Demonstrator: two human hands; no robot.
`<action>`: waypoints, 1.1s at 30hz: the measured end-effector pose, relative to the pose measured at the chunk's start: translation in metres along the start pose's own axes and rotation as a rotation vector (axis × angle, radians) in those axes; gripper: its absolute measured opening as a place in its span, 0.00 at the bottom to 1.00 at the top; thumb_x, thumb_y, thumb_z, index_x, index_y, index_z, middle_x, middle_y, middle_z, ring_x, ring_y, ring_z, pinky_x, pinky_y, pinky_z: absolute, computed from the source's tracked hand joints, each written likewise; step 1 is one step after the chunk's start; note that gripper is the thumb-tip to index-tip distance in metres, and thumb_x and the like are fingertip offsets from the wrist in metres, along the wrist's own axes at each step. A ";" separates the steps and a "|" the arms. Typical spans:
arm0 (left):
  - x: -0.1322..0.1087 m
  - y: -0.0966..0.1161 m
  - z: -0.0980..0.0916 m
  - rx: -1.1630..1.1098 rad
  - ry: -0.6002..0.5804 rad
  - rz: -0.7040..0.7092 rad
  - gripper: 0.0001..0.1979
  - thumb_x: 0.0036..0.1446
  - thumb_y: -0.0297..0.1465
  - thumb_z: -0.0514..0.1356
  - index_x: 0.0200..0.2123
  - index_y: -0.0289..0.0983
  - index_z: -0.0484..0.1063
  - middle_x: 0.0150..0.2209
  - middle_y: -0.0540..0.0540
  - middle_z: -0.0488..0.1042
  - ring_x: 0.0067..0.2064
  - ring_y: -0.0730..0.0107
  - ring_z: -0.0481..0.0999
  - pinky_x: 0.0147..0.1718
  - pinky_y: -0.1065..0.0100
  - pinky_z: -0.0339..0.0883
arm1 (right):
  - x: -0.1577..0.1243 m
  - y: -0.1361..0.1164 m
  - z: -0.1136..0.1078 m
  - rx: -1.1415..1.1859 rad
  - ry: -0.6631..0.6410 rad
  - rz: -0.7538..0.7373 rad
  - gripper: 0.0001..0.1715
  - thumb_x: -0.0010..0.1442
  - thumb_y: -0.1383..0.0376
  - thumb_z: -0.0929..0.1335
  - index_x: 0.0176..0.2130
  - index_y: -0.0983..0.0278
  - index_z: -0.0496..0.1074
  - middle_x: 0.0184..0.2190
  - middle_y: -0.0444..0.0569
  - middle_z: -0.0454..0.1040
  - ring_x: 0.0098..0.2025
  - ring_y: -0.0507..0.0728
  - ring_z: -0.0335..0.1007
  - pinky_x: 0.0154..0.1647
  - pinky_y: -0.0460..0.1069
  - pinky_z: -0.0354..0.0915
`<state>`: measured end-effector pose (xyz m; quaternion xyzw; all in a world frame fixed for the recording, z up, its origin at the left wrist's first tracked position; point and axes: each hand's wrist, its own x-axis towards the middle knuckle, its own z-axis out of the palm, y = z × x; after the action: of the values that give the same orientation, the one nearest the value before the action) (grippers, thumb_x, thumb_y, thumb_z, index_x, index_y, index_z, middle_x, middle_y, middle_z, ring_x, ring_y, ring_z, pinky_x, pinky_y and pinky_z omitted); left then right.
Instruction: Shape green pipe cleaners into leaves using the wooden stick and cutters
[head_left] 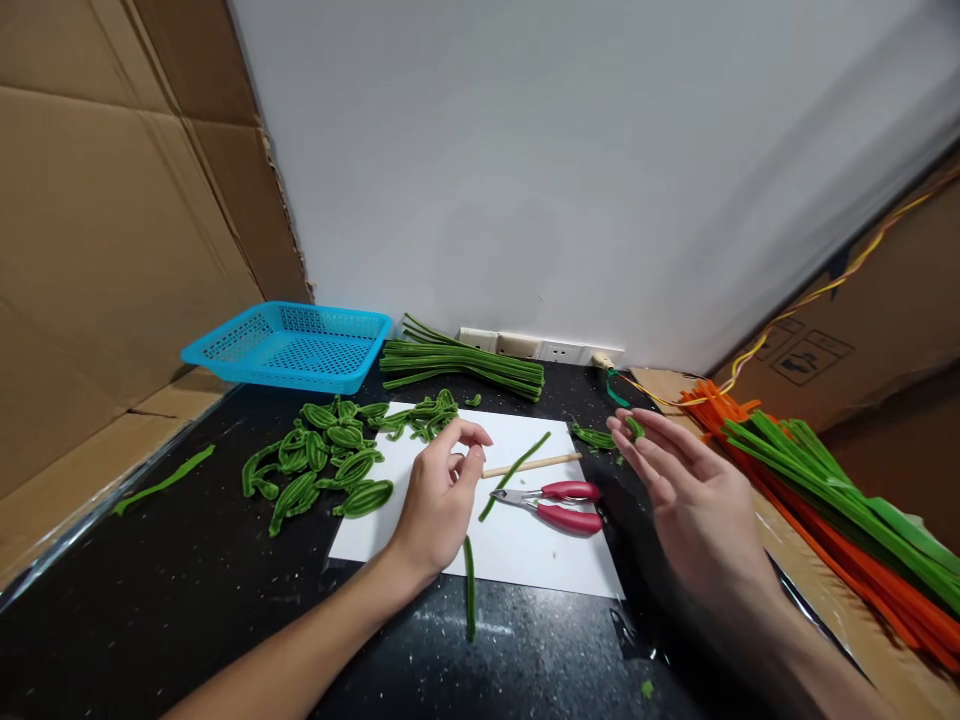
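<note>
My left hand (pixel 444 490) hovers over a white sheet of paper (pixel 540 560), its fingers loosely curled and thumb apart from the index finger, with nothing visible in it. A thin wooden stick (pixel 544 463) runs beside the thumb; its left end is hidden. Across the stick lies a green pipe cleaner (pixel 516 474). Pliers (pixel 566 505) with red handles rest on the paper, jaws pointing left. To the right, my right hand (pixel 694 500) has a small green pipe-cleaner piece (pixel 635 428) between its fingers, partly hidden. Close by lie more green pieces (pixel 592 437).
Left of the paper are several leaf-shaped green pipe-cleaner loops (pixel 345 437). A blue basket (pixel 330 383) and a bundle of green pipe cleaners (pixel 465 365) stand against the wall. Orange strips (pixel 840 560) and green strips (pixel 847 500) lie right. Cardboard (pixel 112 200) borders the black table.
</note>
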<state>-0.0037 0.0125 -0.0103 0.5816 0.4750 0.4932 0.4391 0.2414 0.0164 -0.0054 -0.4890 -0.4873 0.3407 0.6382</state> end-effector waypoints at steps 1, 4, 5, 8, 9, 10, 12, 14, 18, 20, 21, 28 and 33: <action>0.001 0.000 -0.001 0.039 -0.022 -0.014 0.07 0.68 0.32 0.55 0.41 0.38 0.71 0.31 0.52 0.69 0.24 0.74 0.61 0.24 0.69 0.53 | 0.000 -0.001 -0.001 0.010 -0.073 -0.009 0.23 0.65 0.56 0.74 0.58 0.57 0.75 0.64 0.55 0.75 0.66 0.68 0.71 0.69 0.63 0.69; -0.003 0.001 0.000 0.299 -0.089 -0.011 0.09 0.64 0.29 0.56 0.32 0.38 0.74 0.24 0.52 0.69 0.24 0.71 0.64 0.26 0.68 0.53 | -0.010 -0.010 0.001 0.039 -0.408 -0.027 0.43 0.66 0.53 0.73 0.73 0.47 0.58 0.76 0.49 0.55 0.74 0.70 0.58 0.71 0.67 0.64; -0.005 0.001 0.000 0.390 -0.114 0.014 0.10 0.62 0.28 0.56 0.29 0.38 0.75 0.22 0.52 0.69 0.24 0.70 0.64 0.27 0.68 0.52 | -0.014 -0.015 0.002 0.026 -0.513 -0.012 0.46 0.66 0.53 0.74 0.75 0.45 0.54 0.77 0.48 0.52 0.75 0.71 0.55 0.72 0.68 0.63; -0.012 0.001 0.004 0.550 -0.221 0.158 0.11 0.61 0.25 0.57 0.28 0.38 0.75 0.22 0.52 0.71 0.24 0.70 0.66 0.29 0.66 0.54 | -0.020 -0.026 0.002 -0.015 -0.625 -0.054 0.42 0.67 0.54 0.73 0.74 0.43 0.58 0.78 0.45 0.49 0.75 0.73 0.54 0.72 0.69 0.62; -0.014 0.000 0.005 0.573 -0.258 0.214 0.10 0.61 0.25 0.57 0.29 0.38 0.76 0.24 0.51 0.74 0.26 0.69 0.68 0.31 0.66 0.56 | -0.020 -0.027 0.001 -0.050 -0.622 -0.081 0.38 0.67 0.56 0.73 0.72 0.43 0.62 0.78 0.45 0.50 0.75 0.72 0.54 0.72 0.68 0.62; -0.015 -0.001 0.006 0.593 -0.293 0.267 0.10 0.62 0.24 0.56 0.32 0.38 0.77 0.27 0.50 0.76 0.27 0.68 0.70 0.32 0.65 0.58 | -0.018 -0.027 -0.001 -0.097 -0.610 -0.109 0.34 0.68 0.57 0.73 0.69 0.45 0.67 0.78 0.45 0.51 0.76 0.71 0.54 0.72 0.67 0.63; -0.015 -0.003 0.007 0.626 -0.360 0.351 0.09 0.63 0.24 0.56 0.38 0.38 0.78 0.32 0.48 0.79 0.31 0.65 0.73 0.35 0.63 0.61 | -0.013 -0.025 -0.005 -0.228 -0.567 -0.180 0.24 0.69 0.59 0.71 0.63 0.48 0.74 0.76 0.47 0.56 0.75 0.69 0.56 0.71 0.65 0.65; -0.014 -0.004 0.007 0.649 -0.417 0.413 0.10 0.64 0.24 0.57 0.43 0.37 0.77 0.36 0.46 0.79 0.35 0.63 0.75 0.38 0.62 0.64 | -0.006 -0.021 -0.009 -0.396 -0.521 -0.253 0.16 0.71 0.59 0.69 0.57 0.51 0.78 0.71 0.50 0.64 0.71 0.67 0.63 0.68 0.63 0.68; -0.010 -0.003 0.006 0.698 -0.467 0.467 0.11 0.66 0.25 0.57 0.49 0.37 0.76 0.45 0.43 0.77 0.47 0.56 0.74 0.47 0.57 0.66 | 0.002 -0.016 -0.015 -0.682 -0.440 -0.385 0.10 0.71 0.61 0.68 0.47 0.58 0.80 0.53 0.53 0.80 0.53 0.63 0.79 0.55 0.58 0.75; -0.008 -0.003 0.005 0.704 -0.472 0.447 0.11 0.67 0.25 0.58 0.51 0.38 0.74 0.48 0.42 0.75 0.50 0.55 0.73 0.49 0.55 0.65 | 0.005 -0.015 -0.018 -0.752 -0.341 -0.428 0.10 0.70 0.63 0.67 0.44 0.61 0.79 0.44 0.53 0.82 0.44 0.62 0.81 0.46 0.55 0.75; -0.007 -0.004 0.004 0.702 -0.469 0.433 0.11 0.67 0.25 0.58 0.51 0.38 0.74 0.48 0.42 0.75 0.51 0.55 0.72 0.50 0.55 0.65 | 0.006 -0.015 -0.020 -0.772 -0.273 -0.432 0.10 0.70 0.63 0.67 0.43 0.62 0.79 0.41 0.53 0.83 0.41 0.62 0.81 0.42 0.54 0.74; -0.002 -0.015 0.000 0.682 -0.376 0.399 0.06 0.67 0.24 0.57 0.42 0.40 0.72 0.46 0.44 0.73 0.50 0.55 0.72 0.49 0.54 0.62 | 0.018 -0.019 -0.032 -0.598 0.103 -0.332 0.10 0.66 0.61 0.69 0.39 0.64 0.80 0.30 0.49 0.81 0.27 0.56 0.76 0.32 0.51 0.72; -0.003 -0.023 -0.001 0.697 -0.375 0.391 0.06 0.68 0.26 0.55 0.38 0.41 0.69 0.44 0.47 0.73 0.47 0.57 0.72 0.47 0.56 0.62 | 0.025 -0.024 -0.039 -0.465 0.170 -0.259 0.11 0.65 0.61 0.70 0.37 0.66 0.79 0.25 0.47 0.77 0.20 0.51 0.66 0.21 0.47 0.62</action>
<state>-0.0073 0.0130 -0.0329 0.8534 0.4061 0.2632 0.1936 0.2851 0.0203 0.0233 -0.5829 -0.5556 0.0930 0.5856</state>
